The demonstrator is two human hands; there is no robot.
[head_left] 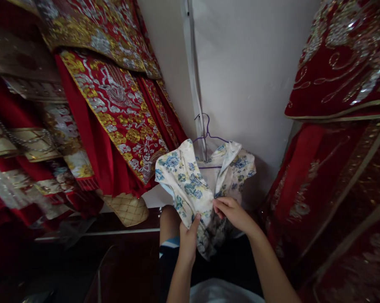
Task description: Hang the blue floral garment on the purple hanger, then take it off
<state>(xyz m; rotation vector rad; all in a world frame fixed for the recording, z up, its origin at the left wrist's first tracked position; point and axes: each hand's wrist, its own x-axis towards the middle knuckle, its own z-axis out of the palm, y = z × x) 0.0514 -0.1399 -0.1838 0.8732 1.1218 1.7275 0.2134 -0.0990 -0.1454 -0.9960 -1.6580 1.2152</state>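
Observation:
A short-sleeved white garment (185, 174) with blue and yellow flowers hangs on a thin purple hanger (208, 135) in front of me, its neckline parted in a deep V. My left hand (190, 231) is closed on the lower left of its front, thumb on top and fingers behind the cloth. At the bottom of the V, my right hand (229, 212) pinches the edge of the front opening. Whether a button or other fastener lies between those fingertips is hidden. Below my hands the garment's lower part falls in dark folds over my lap.
Red costumes (114, 105) with gold and silver embroidery hang along the left. More beaded red garments (331, 80) hang close on the right. Behind the hanger is a pale wall (246, 63) with a narrow strip (193, 67) running down it. A quilted gold piece (127, 208) hangs low on the left.

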